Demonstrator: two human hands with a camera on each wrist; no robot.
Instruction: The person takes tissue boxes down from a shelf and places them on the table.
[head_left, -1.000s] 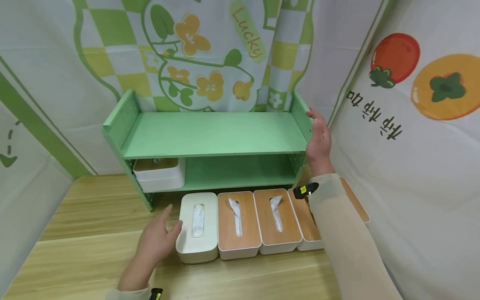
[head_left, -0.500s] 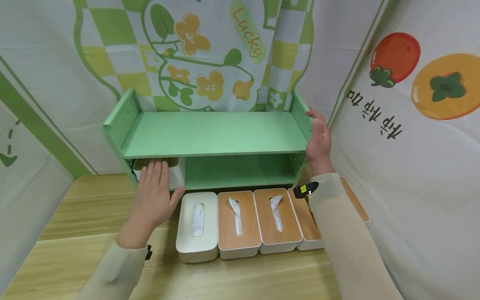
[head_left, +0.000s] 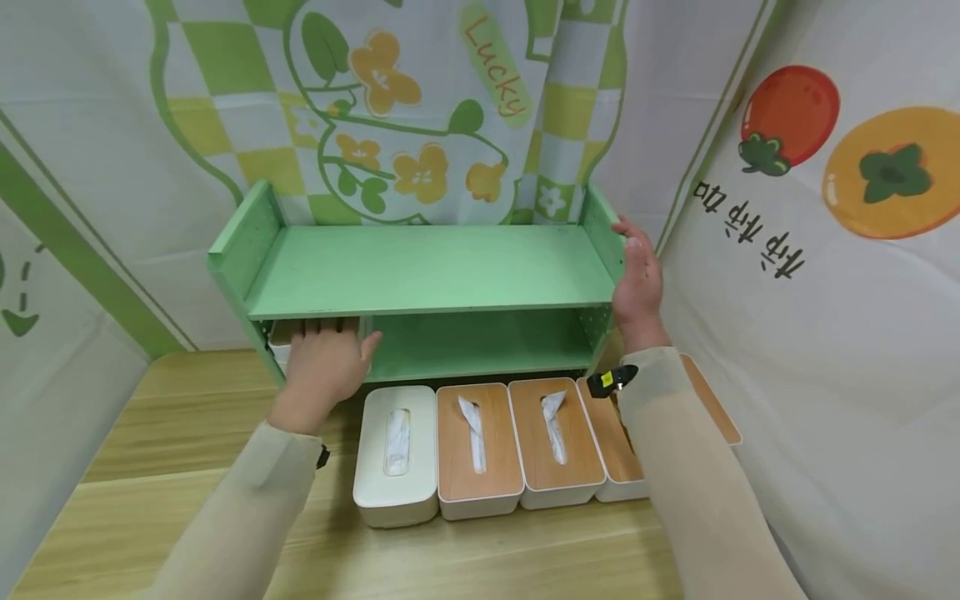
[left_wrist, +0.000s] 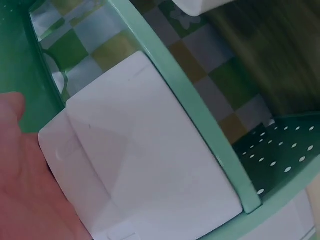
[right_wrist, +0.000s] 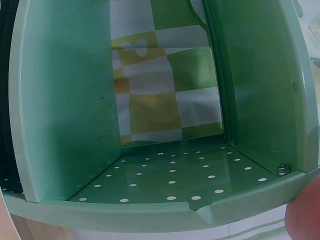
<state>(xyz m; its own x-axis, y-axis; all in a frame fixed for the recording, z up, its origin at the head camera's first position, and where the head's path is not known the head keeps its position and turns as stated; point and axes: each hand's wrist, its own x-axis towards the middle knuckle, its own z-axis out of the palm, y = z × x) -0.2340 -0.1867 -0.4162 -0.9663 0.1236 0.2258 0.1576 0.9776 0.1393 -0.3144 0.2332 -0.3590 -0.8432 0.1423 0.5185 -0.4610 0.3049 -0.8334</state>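
A white tissue box (head_left: 280,354) with a wood-look lid stands at the left end of the lower shelf of a green rack (head_left: 427,267). My left hand (head_left: 326,362) rests on its top with straight fingers reaching in under the upper shelf; the fingertips are hidden. In the left wrist view the palm lies along the box's (left_wrist: 140,150) lid side, and the box sits against the shelf board. On the right, my right hand (head_left: 639,287) touches the outside of the rack's side panel, fingers straight. Only a bit of it shows in the right wrist view.
In front of the rack stand a cream tissue box (head_left: 375,487) and wood-lidded tissue boxes (head_left: 453,433), side by side on the wooden table (head_left: 187,417). My right sleeve partly hides the rightmost ones. Printed cloth (head_left: 420,108) hangs behind and beside the rack.
My left hand has moved from beside the cream tissue box up and forward onto the box on the lower shelf, then deeper in. The right hand has stayed at the side panel.
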